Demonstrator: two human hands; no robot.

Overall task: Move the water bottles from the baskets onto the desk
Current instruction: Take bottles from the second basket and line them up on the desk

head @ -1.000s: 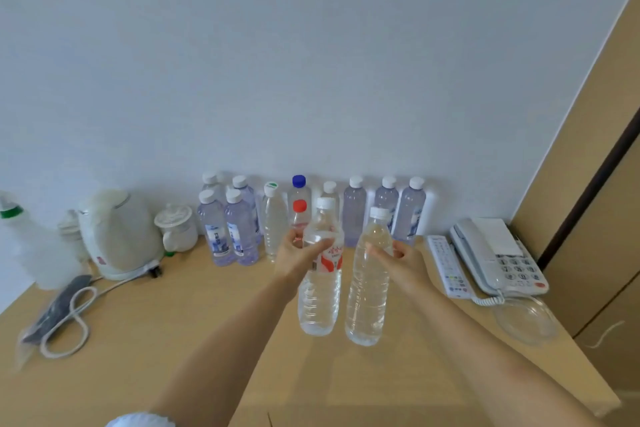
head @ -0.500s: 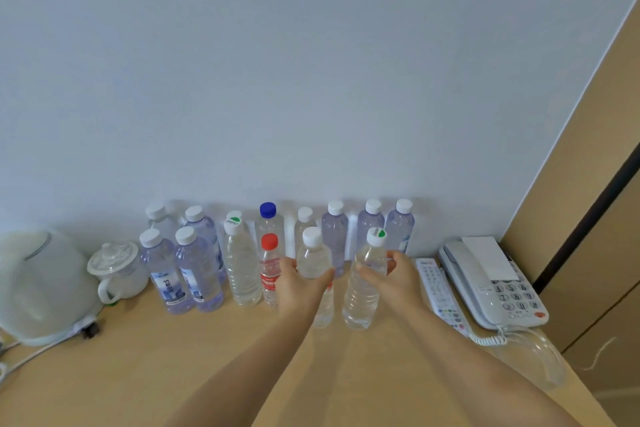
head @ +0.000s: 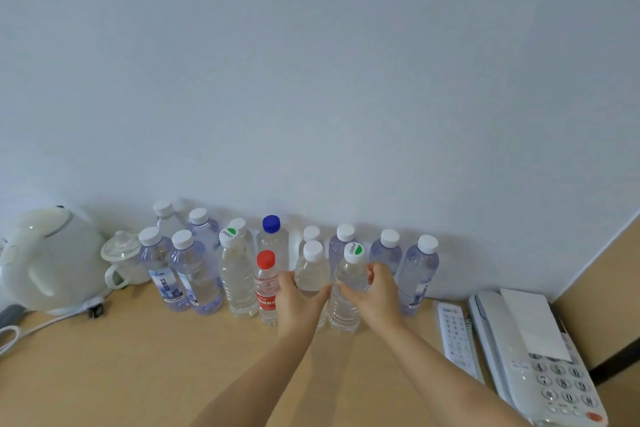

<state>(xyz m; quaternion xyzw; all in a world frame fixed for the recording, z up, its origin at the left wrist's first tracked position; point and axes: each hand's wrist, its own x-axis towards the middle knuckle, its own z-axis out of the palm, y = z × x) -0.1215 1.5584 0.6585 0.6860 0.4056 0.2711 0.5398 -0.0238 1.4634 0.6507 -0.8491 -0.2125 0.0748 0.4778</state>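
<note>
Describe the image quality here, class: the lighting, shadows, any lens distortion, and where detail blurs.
Head view: soft, even lighting; faint shadows behind the bottle row on the wall; wide-angle bending tilts the telephone and kettle at the edges; labels stay mostly illegible.

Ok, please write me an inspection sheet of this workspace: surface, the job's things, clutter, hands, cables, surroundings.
Surface: wooden desk, bare at the front.
Job's things: water bottles stand upright in rows along the wall; the white-cap bottle and the green-marked-cap bottle stand in front, each held.
Clutter: white kettle, lidded cup, remote control, desk telephone.
Hands: left hand grips the white-cap bottle; right hand grips the green-marked-cap bottle.
Cables: white cord from the kettle base, looped at the left edge.
Surroundings: plain pale wall; baskets: nothing seen.
</note>
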